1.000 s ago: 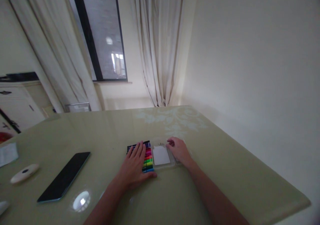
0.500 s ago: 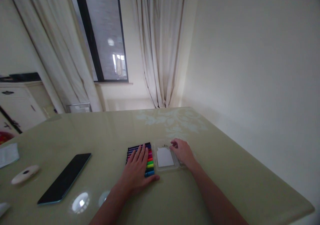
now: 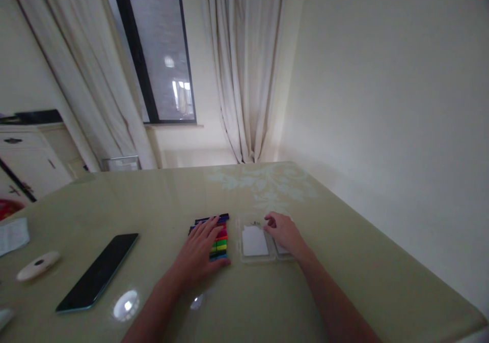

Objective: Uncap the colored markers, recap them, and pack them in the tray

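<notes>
Coloured pens (image 3: 219, 243) lying side by side in row on pale green tabletop (image 3: 160, 200), left of clear plastic case (image 3: 258, 259), narrow gap between. Left hand (image 3: 196, 254) palm down across pens, fingers spread. Right hand (image 3: 286, 233) over right part of case, fingers curled; cannot tell whether they grip it. Hands apart, white card (image 3: 254, 242) in case's left part between them. Dark flat device (image 3: 98, 273) well to left, white oval object (image 3: 38, 266) beyond it.
</notes>
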A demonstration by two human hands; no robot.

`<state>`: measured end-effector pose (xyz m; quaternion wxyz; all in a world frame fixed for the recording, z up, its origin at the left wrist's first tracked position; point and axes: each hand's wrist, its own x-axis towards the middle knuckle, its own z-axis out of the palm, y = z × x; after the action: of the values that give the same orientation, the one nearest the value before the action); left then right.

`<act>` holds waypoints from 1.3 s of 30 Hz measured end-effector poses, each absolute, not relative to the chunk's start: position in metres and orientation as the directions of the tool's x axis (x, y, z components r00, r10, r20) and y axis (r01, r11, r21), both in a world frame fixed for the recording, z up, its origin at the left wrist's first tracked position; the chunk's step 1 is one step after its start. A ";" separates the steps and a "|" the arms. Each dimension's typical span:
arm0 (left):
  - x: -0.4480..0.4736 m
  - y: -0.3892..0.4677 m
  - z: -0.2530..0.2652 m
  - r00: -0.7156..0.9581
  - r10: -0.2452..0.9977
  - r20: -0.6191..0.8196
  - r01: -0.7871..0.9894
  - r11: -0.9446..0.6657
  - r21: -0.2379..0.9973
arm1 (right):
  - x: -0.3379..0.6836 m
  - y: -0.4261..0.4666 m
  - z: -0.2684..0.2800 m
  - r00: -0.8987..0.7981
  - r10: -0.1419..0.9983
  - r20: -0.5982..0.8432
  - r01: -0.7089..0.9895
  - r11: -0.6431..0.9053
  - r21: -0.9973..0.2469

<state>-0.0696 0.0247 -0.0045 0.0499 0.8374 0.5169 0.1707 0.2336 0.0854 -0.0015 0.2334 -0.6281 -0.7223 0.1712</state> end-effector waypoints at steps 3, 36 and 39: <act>-0.072 0.020 0.004 0.431 0.864 0.261 0.788 -0.501 0.357 | 0.235 0.085 0.000 -0.088 0.991 0.102 0.837 0.129 -0.531; -0.051 0.020 0.010 0.260 0.929 0.262 0.504 -0.363 0.784 | 0.209 0.069 0.022 -0.088 0.944 0.319 0.817 0.252 -0.519; -0.045 0.022 0.016 0.134 0.975 0.178 0.289 -0.210 0.934 | 0.191 0.062 0.025 -0.171 0.939 0.298 0.507 0.343 -0.791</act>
<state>-0.0455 0.0222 0.0161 0.3917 0.6430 0.4913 0.4380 0.1912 0.0622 0.0249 0.3994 -0.5052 -0.7155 0.2708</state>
